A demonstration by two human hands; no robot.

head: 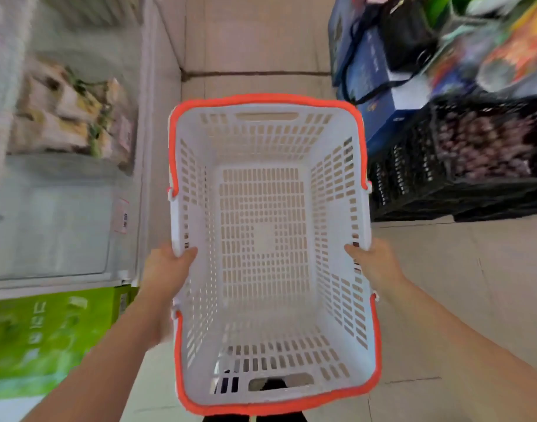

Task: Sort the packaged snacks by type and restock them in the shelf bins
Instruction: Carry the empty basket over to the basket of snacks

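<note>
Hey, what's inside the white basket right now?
Nothing: the white basket, held by the left hand and right hand, is empty. Floor tiles show through its slotted bottom; dark shapes below its near end are mostly covered.

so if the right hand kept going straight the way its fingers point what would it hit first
The right hand grips the white basket by its side wall, fingers pointing inward across it. Going straight on, it would probably meet that wall at once; beyond lies the empty inside of the basket.

I can't read any text here — the white characters on the green box [48, 336], the small tag on the freezer [122, 216] and the print on the blue boxes [380, 71] are all blurred.
</note>
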